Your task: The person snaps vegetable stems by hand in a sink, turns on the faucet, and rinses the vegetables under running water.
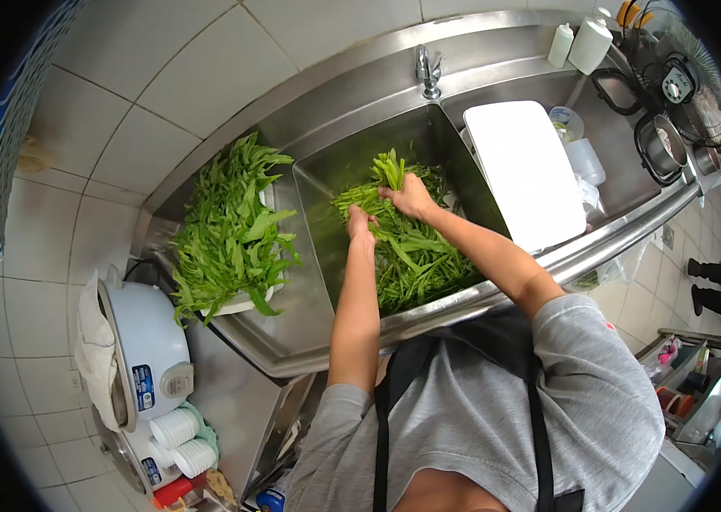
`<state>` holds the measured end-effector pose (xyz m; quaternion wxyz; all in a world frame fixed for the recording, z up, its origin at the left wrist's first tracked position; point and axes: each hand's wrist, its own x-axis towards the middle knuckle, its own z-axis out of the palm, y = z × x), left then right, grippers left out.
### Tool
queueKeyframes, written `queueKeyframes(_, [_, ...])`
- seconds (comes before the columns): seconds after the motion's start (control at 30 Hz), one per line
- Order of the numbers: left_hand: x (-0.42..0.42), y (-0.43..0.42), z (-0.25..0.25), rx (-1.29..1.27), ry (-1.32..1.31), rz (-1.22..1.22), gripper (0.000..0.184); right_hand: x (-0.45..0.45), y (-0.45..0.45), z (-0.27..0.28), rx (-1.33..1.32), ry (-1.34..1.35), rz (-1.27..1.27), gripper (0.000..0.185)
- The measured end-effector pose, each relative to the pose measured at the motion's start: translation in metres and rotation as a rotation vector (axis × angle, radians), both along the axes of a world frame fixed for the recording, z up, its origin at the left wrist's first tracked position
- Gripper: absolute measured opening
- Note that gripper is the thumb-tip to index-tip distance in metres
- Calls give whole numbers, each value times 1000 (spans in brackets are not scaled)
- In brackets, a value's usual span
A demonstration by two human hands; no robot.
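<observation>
In the sink basin (313,183) lies a heap of water spinach (416,264), long green leaves with pale stems. My right hand (411,196) is closed around a bunch of stems (389,168), whose ends stick up past the fingers. Lower and to the left, my left hand (361,224) is at the stems in the same heap, its fingers curled on them; part of its grip is hidden. Left of the basin, a second pile of water spinach (232,222) overflows a white tray (251,300) on the steel drainboard.
A faucet (428,75) rises behind the basin. To the right, a white board (526,171) covers part of a second basin with plastic containers (584,160). Bottles (590,44) and a pot (663,145) stand farther right. A rice cooker (151,341) sits at left. Someone's legs (718,286) show far right.
</observation>
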<state>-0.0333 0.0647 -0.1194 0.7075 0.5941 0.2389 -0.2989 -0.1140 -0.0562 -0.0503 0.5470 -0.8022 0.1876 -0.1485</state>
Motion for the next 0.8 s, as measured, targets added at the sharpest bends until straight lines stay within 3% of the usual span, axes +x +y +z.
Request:
queueKeyframes(0.1, [7,0,-33,134,-59,24,42,-8,11,-3,31,-7,-35,21])
queueKeyframes(0.17, [2,-1,-29,162,-38,-23,50,-15,18,0,-66,23,-85,24])
queueKeyframes(0.2, [21,3,-65,9,-52,-45,52,-16,22,-8,-29,54,-112,25])
queueKeyframes(0.23, [21,1,-64,-128,-170,-157,48,-17,25,-13,-93,107,-134,27])
queueKeyframes(0.27, [-15,-12,9,-108,-5,-48,44,-18,29,-20,-102,107,-155,30])
queueKeyframes(0.3, [22,-2,-58,-333,-56,-71,44,-24,31,-15,-46,27,-235,30])
queueKeyframes(0.33, [14,6,-47,-232,-5,20,51,-19,32,-31,-39,-62,-326,30])
queueKeyframes(0.37, [37,21,-69,-611,188,13,54,-25,29,-22,6,11,-379,30])
queueKeyframes(0.43, [39,38,-86,-24,-56,252,50,-43,16,-7,-18,78,-306,32])
queueKeyframes(0.47, [37,48,-87,136,-131,95,50,-50,8,-10,26,86,-325,32])
queueKeyframes(0.53, [37,41,-94,324,-230,93,50,-55,-12,-12,106,114,-292,31])
queueKeyframes(0.57, [16,40,-62,325,-301,128,49,-61,-17,-19,132,129,-245,31])
queueKeyframes(0.7, [-19,19,31,365,-450,-393,46,-85,-20,-34,56,255,-216,28])
queueKeyframes(0.8, [-34,-4,48,342,-518,-811,40,-89,-23,-31,150,189,-151,26])
